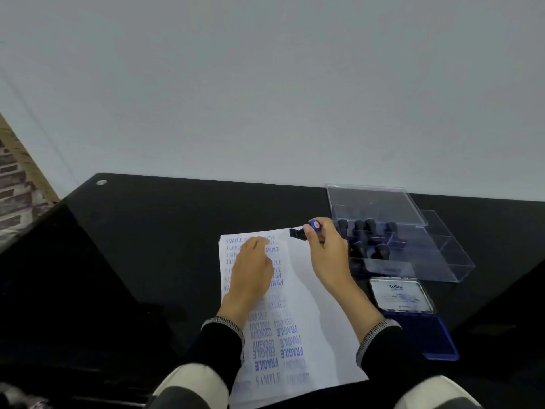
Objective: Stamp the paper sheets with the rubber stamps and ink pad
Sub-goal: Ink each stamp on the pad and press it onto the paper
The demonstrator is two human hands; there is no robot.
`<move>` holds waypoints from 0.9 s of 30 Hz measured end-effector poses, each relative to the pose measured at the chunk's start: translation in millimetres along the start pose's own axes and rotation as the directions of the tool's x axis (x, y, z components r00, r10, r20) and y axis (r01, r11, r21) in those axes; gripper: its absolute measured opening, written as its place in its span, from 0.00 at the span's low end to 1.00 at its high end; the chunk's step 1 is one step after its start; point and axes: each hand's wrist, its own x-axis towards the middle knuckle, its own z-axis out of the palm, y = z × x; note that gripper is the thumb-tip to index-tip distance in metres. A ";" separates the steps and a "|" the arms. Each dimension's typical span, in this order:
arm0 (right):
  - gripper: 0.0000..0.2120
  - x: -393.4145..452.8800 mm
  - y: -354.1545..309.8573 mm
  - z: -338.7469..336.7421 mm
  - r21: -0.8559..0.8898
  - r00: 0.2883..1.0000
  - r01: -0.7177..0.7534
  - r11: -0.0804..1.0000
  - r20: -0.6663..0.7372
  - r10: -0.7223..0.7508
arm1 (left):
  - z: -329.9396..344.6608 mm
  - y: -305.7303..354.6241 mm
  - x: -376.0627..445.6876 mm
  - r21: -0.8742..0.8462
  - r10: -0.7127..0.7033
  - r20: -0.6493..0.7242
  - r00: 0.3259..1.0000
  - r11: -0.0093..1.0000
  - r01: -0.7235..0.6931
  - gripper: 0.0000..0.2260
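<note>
A stack of white paper sheets lies on the black table, the top sheet covered on its left half with blue stamped words. My left hand rests flat on the upper left of the sheet, fingers straight. My right hand grips a black rubber stamp with a blue-topped handle, held just above the sheet's far right corner. The open blue ink pad sits to the right of the paper, its lid raised.
A clear plastic box with its lid open stands at the back right and holds several black-handled stamps. The black table ends at a pale wall behind. My knees show at the bottom edge.
</note>
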 end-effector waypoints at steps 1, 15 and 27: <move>0.07 7.6 1.6 5.4 -0.024 1.000 0.000 1.000 0.011 0.000 | 2.6 -1.7 4.3 0.009 0.004 0.011 1.000 1.000 -0.004 0.19; 0.10 53.9 12.4 40.1 -0.466 0.960 0.139 0.874 0.281 -0.003 | 17.5 -11.2 21.7 0.289 0.058 -0.046 0.997 0.956 -0.042 0.26; 0.13 52.1 7.1 48.0 -0.574 0.955 0.196 0.795 0.297 -0.021 | 12.6 -11.3 21.6 0.206 0.052 -0.019 0.998 0.977 -0.046 0.22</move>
